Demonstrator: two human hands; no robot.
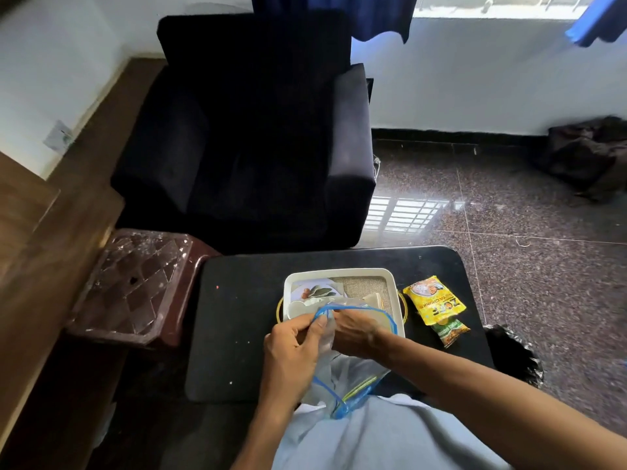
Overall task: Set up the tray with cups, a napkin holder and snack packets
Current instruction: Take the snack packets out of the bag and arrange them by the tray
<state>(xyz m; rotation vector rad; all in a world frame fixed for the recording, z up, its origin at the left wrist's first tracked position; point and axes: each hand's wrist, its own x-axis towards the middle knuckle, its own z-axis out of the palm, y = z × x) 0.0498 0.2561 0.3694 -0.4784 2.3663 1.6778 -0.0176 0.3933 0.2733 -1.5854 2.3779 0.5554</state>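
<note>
A white tray (390,283) with gold handles rests on the black table (244,317). Inside it lie a printed paper napkin (317,290) and a white cup (298,307), partly hidden by my hands. My left hand (291,354) and my right hand (353,332) both grip a clear zip bag with a blue rim (342,378), held over the tray's near edge and reaching down to my lap. Its mouth is pulled apart between my hands. Right of the tray lie a yellow snack packet (436,300) and a green snack packet (449,331).
A dark armchair (251,130) stands behind the table. A brown stool with a patterned top (135,283) is to the left. A black plastic bag (512,351) lies on the granite floor right of the table. A dark cloth heap (590,154) is by the far wall.
</note>
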